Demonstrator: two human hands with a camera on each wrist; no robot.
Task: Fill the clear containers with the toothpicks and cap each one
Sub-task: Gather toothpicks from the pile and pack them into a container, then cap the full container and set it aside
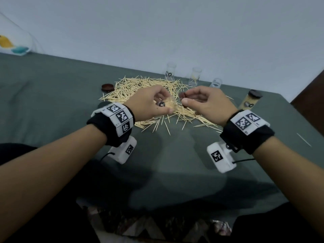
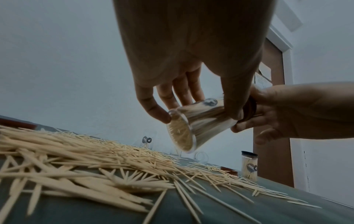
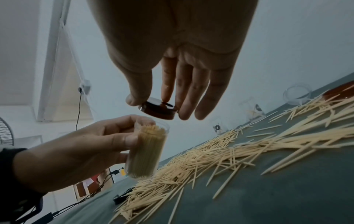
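My left hand (image 1: 150,102) grips a clear container (image 1: 169,105) packed with toothpicks and holds it tilted above the toothpick pile (image 1: 140,88). My right hand (image 1: 201,100) pinches a dark brown cap (image 1: 182,95) between thumb and fingertips. In the right wrist view the cap (image 3: 159,110) hovers just off the open mouth of the container (image 3: 147,151), with a small gap between them. The left wrist view shows the container (image 2: 199,125) bottom-first, its far end hidden behind my thumb.
Three empty clear containers (image 1: 170,71) (image 1: 195,76) (image 1: 216,83) stand behind the pile near the wall. A filled, capped container (image 1: 249,100) stands at the right. A loose brown cap (image 1: 107,87) lies left of the pile on the green cloth (image 1: 52,102).
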